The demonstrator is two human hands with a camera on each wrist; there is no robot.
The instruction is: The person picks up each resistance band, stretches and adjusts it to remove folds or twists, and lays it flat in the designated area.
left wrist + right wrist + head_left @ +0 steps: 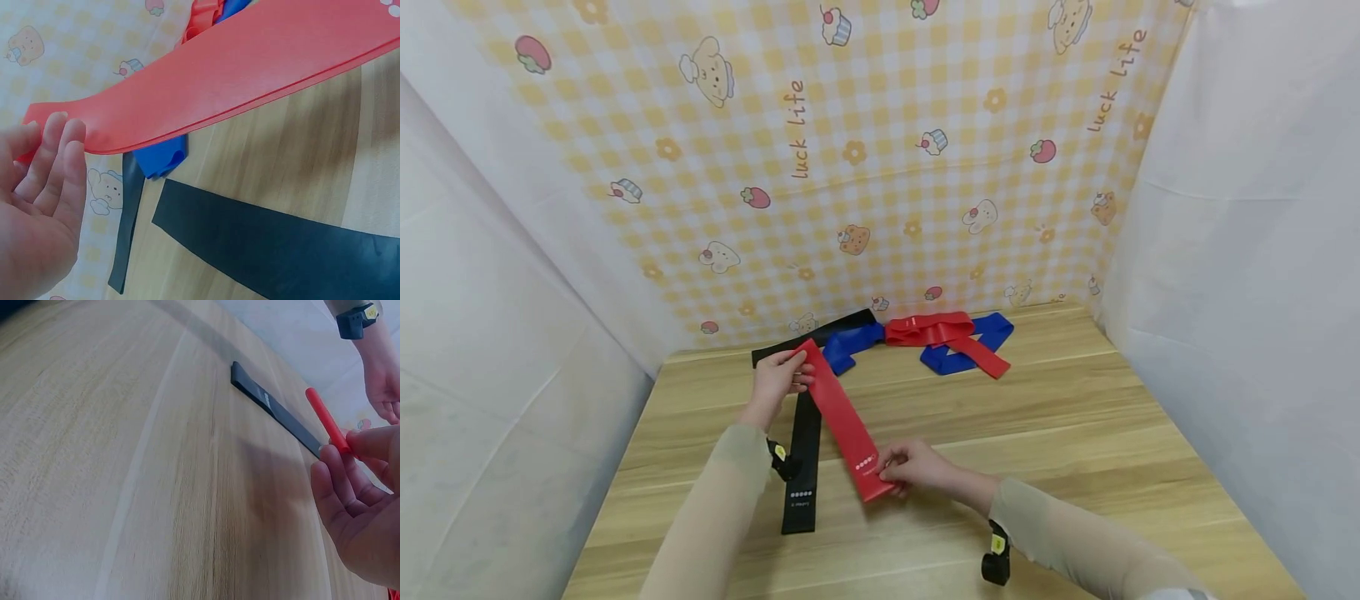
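Observation:
A flat red resistance band (841, 410) is stretched out between the two hands, raised over the table, with white dots and lettering near its close end. My left hand (775, 382) pinches the far end between thumb and fingers. At the near corner, my right hand (917, 467) pinches the other end; the right wrist view shows the band's folded edge (327, 419) between thumb and fingers. Below and to the left lies a black resistance band (803, 462), laid lengthwise on the wood. In the left wrist view the red band's two layers lie close together.
Along the back of the table lie another black band (778, 346), a blue band (853, 340), a crumpled red band (928, 330) and a second blue band (997, 332) partly under it. A patterned cloth (880, 167) hangs behind; white cloths (1232, 208) flank the table.

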